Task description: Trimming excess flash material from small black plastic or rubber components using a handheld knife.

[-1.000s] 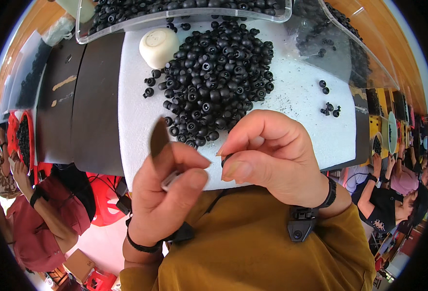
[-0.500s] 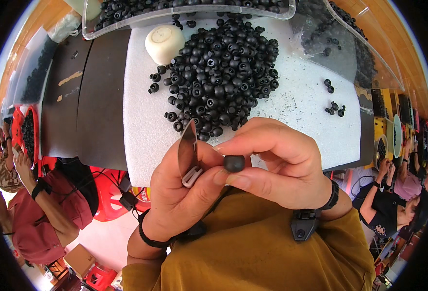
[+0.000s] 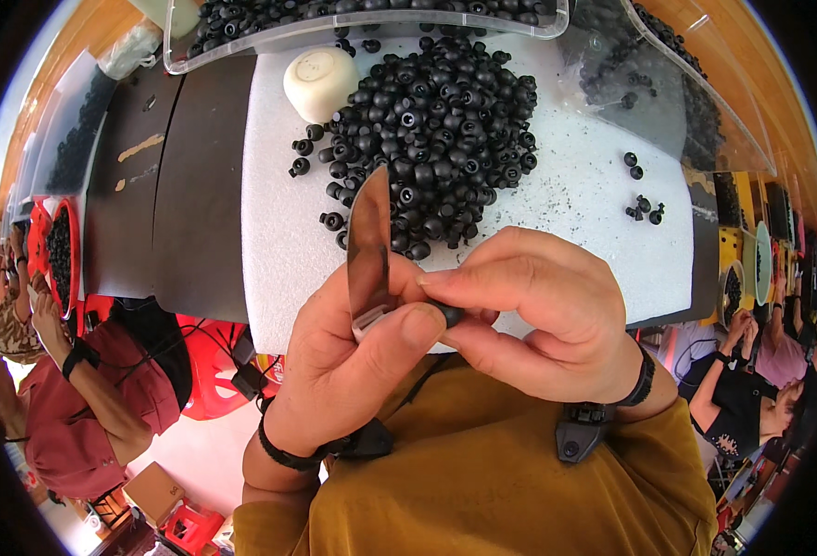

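My left hand [image 3: 342, 366] is closed around a small knife [image 3: 368, 243]; its shiny, pointed blade stands up past the fingers, and a pale end shows at the thumb. Between the fingertips of both hands sits a small round black part [image 3: 445, 313], mostly covered by my left thumb. My right hand [image 3: 543, 310] pinches this part with thumb and forefinger. Just beyond the hands lies a large pile of similar black parts [image 3: 427, 139], round with holes or stubs, on a white foam sheet [image 3: 594, 269].
A cream-coloured rounded block [image 3: 321, 83] stands at the pile's left. Clear plastic bins of black parts, one bin [image 3: 371, 20] at the back, border the sheet. Several loose parts [image 3: 645, 208] lie at right. Other people work on both sides, one in a red shirt [image 3: 102, 394].
The knife blade has turned, its flat face showing more and its tip higher. My left thumb has moved over the black part, which now shows less. The view has shifted slightly.
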The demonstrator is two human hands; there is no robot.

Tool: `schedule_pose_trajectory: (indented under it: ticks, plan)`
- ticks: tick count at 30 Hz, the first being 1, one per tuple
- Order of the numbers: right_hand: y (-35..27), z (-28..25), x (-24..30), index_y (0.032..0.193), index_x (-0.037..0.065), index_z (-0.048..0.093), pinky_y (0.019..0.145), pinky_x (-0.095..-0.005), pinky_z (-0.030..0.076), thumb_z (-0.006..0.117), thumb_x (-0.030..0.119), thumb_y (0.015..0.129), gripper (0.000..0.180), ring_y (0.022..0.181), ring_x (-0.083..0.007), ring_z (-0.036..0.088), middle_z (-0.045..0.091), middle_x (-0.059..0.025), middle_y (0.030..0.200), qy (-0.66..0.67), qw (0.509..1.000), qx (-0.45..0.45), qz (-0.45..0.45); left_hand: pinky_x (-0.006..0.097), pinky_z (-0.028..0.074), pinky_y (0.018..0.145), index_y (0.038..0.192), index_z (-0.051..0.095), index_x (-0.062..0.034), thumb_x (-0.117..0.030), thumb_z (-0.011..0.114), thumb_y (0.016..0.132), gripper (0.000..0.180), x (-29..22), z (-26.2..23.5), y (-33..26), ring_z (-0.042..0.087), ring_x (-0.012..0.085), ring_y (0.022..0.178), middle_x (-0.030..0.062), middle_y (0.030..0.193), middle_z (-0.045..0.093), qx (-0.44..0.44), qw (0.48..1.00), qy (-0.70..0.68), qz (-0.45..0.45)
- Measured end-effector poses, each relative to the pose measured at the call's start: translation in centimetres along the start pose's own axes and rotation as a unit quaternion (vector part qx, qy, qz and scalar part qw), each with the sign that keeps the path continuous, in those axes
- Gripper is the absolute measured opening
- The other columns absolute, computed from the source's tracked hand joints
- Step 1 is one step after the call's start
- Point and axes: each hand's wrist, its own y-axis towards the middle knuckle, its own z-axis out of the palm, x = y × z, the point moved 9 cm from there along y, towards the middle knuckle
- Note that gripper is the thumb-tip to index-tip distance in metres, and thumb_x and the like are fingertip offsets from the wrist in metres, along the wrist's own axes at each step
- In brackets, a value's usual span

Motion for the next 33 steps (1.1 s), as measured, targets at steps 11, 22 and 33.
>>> schedule_pose_trajectory:
  ticks: [11,22,33]
  plan:
    - [0.0,0.0,-0.5,0.105,0.001,0.063,0.054,-0.0250,0.048,0.070,-0.002,0.074,0.032,0.066,-0.0171,0.059,0.060,-0.0096,0.084,0.062,0.998,0.024,0.019,0.019,0.034,0.052,0.098,0.054,-0.0011,-0.017,0.054,0.094,0.016,0.6,-0.4,-0.2,0.041,0.0026,0.059,-0.0023,0.071,0.051,0.047,0.997,-0.053,-0.025]
    - [-0.3,-0.6,-0.9,0.102,0.000,0.064,0.060,-0.0252,0.048,0.070,-0.004,0.071,0.032,0.070,-0.0174,0.061,0.064,-0.0108,0.089,0.060,0.998,0.014,0.033,0.035,0.046,0.051,0.089,0.055,-0.0041,0.000,0.065,0.074,0.019,-3.2,1.4,-1.2,0.059,0.0286,0.060,0.0101,0.073,0.058,-0.009,0.845,0.494,0.205]
    - [-1.6,-0.4,-2.4,0.099,0.001,0.062,0.060,-0.0229,0.049,0.072,-0.003,0.073,0.028,0.068,-0.0127,0.061,0.064,-0.0083,0.087,0.162,0.983,-0.045,0.079,0.036,0.046,0.050,0.090,0.054,-0.0035,0.002,0.065,0.073,0.020,-2.8,1.5,-0.8,0.059,0.0304,0.059,0.0115,0.073,0.058,-0.001,0.863,0.460,0.210]
